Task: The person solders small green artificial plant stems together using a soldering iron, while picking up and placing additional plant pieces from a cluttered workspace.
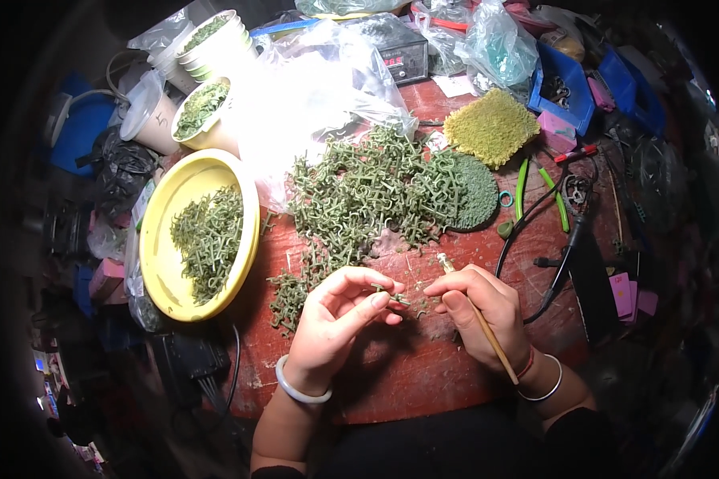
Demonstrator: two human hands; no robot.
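Between the thumb and fingers of my left hand (335, 315) is a small green piece (399, 300), pinched near the front of the red table (423, 383). A slim tool with a wooden handle (495, 343) lies in the grip of my right hand (487, 307); its pale tip points up and away from me. The tool's tip and the green piece are apart. Just beyond both hands spreads a large heap of small bent green pieces (367, 184), and a smaller part of it reaches down beside my left hand.
At left, a yellow basin (153, 239) holds more green pieces. White tubs (220, 132) and clear plastic bags (319, 80) stand behind. A yellow sponge-like pad (491, 128), a round green pad (473, 191), green-handled tweezers or pliers (555, 199), black cables (563, 267) and blue bins (563, 88) lie right.
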